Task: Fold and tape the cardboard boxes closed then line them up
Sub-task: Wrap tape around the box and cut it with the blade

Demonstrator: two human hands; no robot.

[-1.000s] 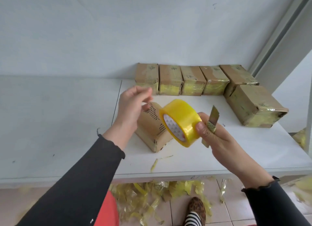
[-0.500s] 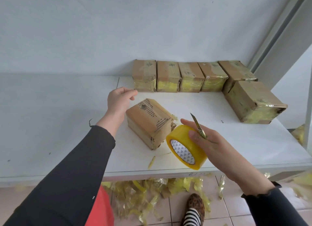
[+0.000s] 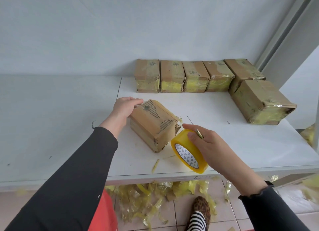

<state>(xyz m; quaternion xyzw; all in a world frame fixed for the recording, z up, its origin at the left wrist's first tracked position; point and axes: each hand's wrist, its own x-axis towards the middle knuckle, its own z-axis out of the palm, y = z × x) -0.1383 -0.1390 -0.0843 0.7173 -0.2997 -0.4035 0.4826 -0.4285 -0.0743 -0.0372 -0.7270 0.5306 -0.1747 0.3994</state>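
Left hand [image 3: 124, 106] resting with relaxed, straight fingers on the far left end of the cardboard box [image 3: 152, 125], itself lying at an angle near the front of the white surface [image 3: 224, 135]. Right hand [image 3: 211, 145] gripping the yellow tape roll [image 3: 188, 153] just beside the box's near corner, fingers curled over the roll, a small blade [image 3: 199, 133] sticking up between them. Six taped boxes [image 3: 183, 76] sitting along the back wall and down the right side in an L. Yellow tape scraps [image 3: 146, 201] lying on the tiled floor [image 3: 179, 211] beneath.
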